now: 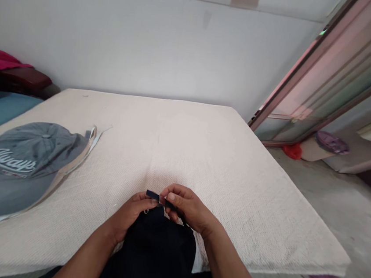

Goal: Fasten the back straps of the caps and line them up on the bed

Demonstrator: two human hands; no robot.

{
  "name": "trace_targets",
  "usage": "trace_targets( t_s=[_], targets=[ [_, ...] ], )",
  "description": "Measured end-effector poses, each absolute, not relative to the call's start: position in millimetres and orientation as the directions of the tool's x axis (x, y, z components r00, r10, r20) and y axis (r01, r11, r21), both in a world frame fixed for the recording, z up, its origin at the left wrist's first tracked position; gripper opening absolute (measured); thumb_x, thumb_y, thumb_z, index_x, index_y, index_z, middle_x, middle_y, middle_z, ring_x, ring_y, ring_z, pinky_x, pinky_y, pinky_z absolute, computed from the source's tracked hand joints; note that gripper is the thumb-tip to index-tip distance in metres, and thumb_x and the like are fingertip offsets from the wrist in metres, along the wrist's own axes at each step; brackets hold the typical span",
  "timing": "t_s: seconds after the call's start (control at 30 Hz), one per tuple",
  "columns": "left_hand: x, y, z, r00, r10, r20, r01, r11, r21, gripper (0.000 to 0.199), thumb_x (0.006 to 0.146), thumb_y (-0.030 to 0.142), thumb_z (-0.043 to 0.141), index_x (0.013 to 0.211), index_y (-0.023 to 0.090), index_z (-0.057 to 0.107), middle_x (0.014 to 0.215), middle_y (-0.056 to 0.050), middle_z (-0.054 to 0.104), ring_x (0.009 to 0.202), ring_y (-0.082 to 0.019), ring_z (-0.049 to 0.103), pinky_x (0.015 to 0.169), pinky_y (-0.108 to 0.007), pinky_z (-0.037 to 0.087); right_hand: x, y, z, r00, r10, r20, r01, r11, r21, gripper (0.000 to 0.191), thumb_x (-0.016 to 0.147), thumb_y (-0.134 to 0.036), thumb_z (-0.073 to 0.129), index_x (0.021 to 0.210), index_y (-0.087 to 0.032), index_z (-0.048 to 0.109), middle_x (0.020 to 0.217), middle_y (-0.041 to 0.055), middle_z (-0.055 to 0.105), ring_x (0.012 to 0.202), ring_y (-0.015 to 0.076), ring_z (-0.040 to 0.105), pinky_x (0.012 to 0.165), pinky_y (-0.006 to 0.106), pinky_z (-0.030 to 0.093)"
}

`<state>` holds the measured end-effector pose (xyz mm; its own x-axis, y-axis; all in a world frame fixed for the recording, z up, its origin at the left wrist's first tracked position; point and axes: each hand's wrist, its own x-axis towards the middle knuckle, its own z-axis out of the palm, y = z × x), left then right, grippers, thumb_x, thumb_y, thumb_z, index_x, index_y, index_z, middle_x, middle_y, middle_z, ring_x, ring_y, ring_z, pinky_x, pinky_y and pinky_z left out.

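Observation:
A dark navy cap is held close to my body at the table's near edge, its back turned away from me. My left hand pinches the cap's back edge beside a small metal buckle. From the buckle a short dark strap end sticks out to the left. My right hand grips the strap on the buckle's right side between thumb and fingers. A small metal ring shows beneath my left fingertips. The rest of the strap is partly covered by my fingers.
A grey cap with white lettering lies at the left on a table with a cream cloth. A pale wall stands behind. To the left is a blue seat; at right are a glass door and grey floor.

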<state>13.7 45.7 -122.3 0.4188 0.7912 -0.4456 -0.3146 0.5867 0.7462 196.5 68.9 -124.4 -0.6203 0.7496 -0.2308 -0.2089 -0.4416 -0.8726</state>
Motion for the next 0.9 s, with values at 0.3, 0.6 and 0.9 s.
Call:
trace_targets(
  t_s=[0.3, 0.6, 0.9],
  targets=[
    [11.5, 44.8, -127.3, 0.361, 0.800, -0.480, -0.342, 0.592, 0.729, 0.008, 0.070, 0.020, 0.070, 0.073, 0.014, 0.066, 0.064, -0.002, 0.064, 0.058, -0.013, 0.058, 0.060, -0.023, 0.043, 206.8, 68.3, -126.4, -0.624, 0.727, -0.284, -0.178, -0.487, -0.855, 0.025, 0.077, -0.028, 0.065, 0.097, -0.017, 0.056, 0.065, -0.0020, 0.057, 0.051, 0.0065, 0.046, 0.049, 0.020, 0.033],
    [11.8, 43.6, -124.6, 0.346, 0.825, -0.446, -0.196, 0.529, 0.826, 0.012, 0.068, 0.020, 0.066, 0.065, 0.017, 0.055, 0.054, 0.006, 0.045, 0.048, -0.008, 0.039, 0.048, -0.020, 0.028, 199.1, 69.3, -126.8, -0.626, 0.738, -0.251, -0.158, -0.436, -0.886, 0.022, 0.075, -0.031, 0.068, 0.087, -0.017, 0.057, 0.056, -0.0076, 0.042, 0.042, 0.0032, 0.029, 0.039, 0.019, 0.018],
    [12.2, 41.8, -123.7, 0.333, 0.859, -0.390, -0.054, 0.430, 0.901, 0.028, 0.076, 0.043, 0.063, 0.067, 0.017, 0.060, 0.055, 0.003, 0.047, 0.050, -0.010, 0.039, 0.050, -0.022, 0.028, 194.1, 69.3, -125.3, -0.573, 0.762, -0.301, -0.054, -0.402, -0.914, 0.016, 0.074, -0.027, 0.067, 0.083, -0.017, 0.058, 0.052, -0.0087, 0.039, 0.040, 0.0027, 0.025, 0.036, 0.018, 0.017]
  ],
)
